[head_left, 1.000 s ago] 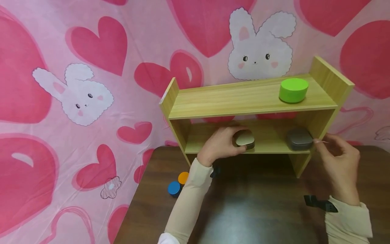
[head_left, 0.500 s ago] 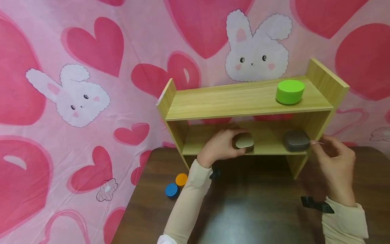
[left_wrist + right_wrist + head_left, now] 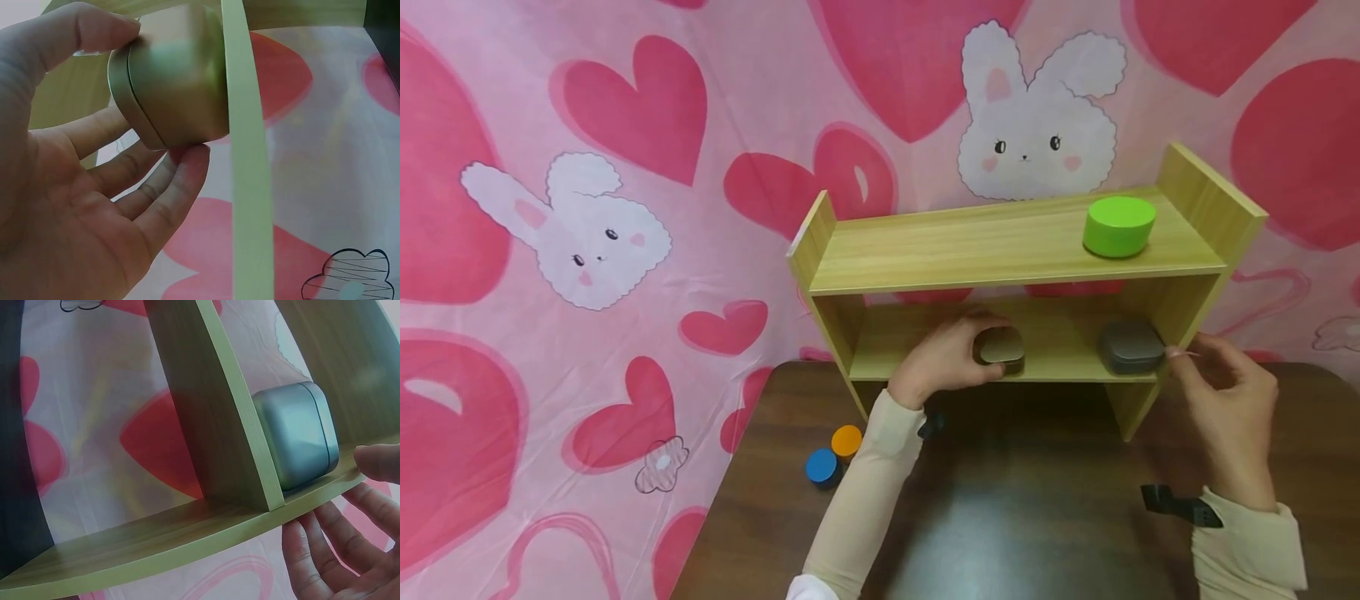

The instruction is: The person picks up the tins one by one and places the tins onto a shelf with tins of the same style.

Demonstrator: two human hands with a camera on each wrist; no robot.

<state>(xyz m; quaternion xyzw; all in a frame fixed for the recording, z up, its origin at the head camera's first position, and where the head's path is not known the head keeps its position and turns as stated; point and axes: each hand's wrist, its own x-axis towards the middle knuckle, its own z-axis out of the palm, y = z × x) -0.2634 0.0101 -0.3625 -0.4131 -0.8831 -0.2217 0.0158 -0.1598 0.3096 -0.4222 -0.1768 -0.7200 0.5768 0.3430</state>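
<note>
My left hand (image 3: 945, 354) grips a gold-coloured tin (image 3: 1002, 348) with a rounded body and a lid seam. The tin stands on the lower board of a small wooden shelf (image 3: 925, 250), at its front edge. In the left wrist view, the thumb lies on one side of the gold tin (image 3: 181, 81) and fingertips on the other. My right hand (image 3: 1232, 400) holds the shelf's right side panel. In the right wrist view, the thumb is at the panel's inner side and the fingers (image 3: 350, 537) are outside. A grey tin (image 3: 1131, 346) stands just inside that panel, apart from the fingers.
A green round block (image 3: 1118, 227) sits on the upper board, towards the right. Orange (image 3: 847, 441) and blue (image 3: 823, 467) round pieces stand on the dark wooden table (image 3: 1022, 517), left of the shelf. Behind hangs a pink cloth (image 3: 737, 100) with hearts and rabbits.
</note>
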